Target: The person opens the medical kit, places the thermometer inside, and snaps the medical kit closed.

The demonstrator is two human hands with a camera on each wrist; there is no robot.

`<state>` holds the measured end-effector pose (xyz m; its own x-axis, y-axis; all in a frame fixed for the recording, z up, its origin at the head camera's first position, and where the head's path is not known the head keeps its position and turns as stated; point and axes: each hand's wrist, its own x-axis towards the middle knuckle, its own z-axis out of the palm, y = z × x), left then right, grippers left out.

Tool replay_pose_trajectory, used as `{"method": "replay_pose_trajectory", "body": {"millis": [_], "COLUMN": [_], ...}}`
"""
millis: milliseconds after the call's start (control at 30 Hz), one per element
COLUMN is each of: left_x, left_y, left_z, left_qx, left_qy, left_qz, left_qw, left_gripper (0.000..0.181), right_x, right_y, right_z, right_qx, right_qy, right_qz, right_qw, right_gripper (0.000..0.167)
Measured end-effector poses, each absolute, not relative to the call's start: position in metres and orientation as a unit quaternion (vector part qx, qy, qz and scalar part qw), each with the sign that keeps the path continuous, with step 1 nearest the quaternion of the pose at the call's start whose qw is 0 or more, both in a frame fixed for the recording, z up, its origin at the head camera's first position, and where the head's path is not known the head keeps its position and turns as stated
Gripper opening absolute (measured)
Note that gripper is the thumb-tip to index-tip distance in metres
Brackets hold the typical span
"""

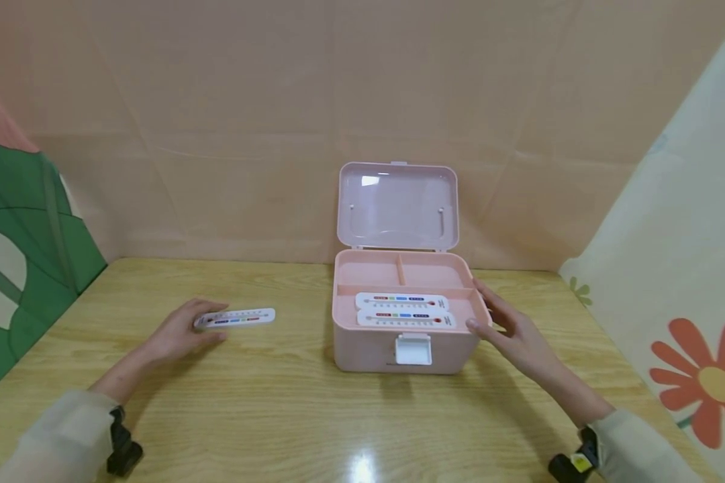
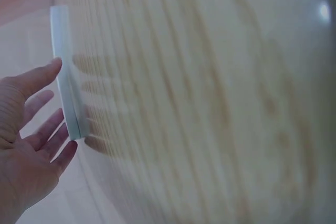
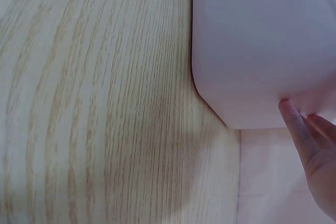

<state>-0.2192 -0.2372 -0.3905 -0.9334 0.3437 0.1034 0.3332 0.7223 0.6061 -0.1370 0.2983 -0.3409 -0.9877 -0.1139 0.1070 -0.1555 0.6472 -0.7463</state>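
My left hand (image 1: 181,330) pinches the left end of a white thermometer (image 1: 242,318) over the table's left part. In the left wrist view the thumb and fingers of that hand (image 2: 31,135) are at the edges of the thermometer (image 2: 65,77), seen side-on. A pink box (image 1: 368,352) stands with its lid up. Two more thermometers, an upper (image 1: 399,300) and a lower (image 1: 401,317), lie one in front of the other in its front compartment. My right hand (image 1: 519,342) touches the box's right side and rim with extended fingers; the right wrist view shows fingertips against the box (image 3: 257,51).
The clear lid (image 1: 399,208) leans back behind the box. Two rear compartments (image 1: 368,272) are separated by a divider. A white latch (image 1: 413,350) hangs on the box's front. A beige cloth wall (image 1: 248,168) borders the wooden table (image 1: 266,402) at the back, with patterned cloths on both sides.
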Motion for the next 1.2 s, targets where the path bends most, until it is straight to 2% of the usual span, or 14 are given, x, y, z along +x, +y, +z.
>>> {"method": "replay_pose_trajectory", "body": {"millis": [367, 1200], "left_x": [-0.223, -0.2242], "left_y": [-0.2415, -0.2395], "left_z": [-0.3968, -0.3997], "left_qx": [0.187, 0.167], "left_qy": [0.93, 0.933], "left_qz": [0.317, 0.32], "left_qw": [-0.014, -0.014], "left_gripper": [0.048, 0.035], "right_x": [-0.1363, -0.1371], "right_y": [0.2973, 0.2976], "right_z": [-0.3405, -0.3414], "right_qx": [0.085, 0.083], "right_qy": [-0.902, -0.904], "right_qz": [0.422, 0.419], "right_qw": [0.029, 0.029], "right_gripper": [0.07, 0.069]}}
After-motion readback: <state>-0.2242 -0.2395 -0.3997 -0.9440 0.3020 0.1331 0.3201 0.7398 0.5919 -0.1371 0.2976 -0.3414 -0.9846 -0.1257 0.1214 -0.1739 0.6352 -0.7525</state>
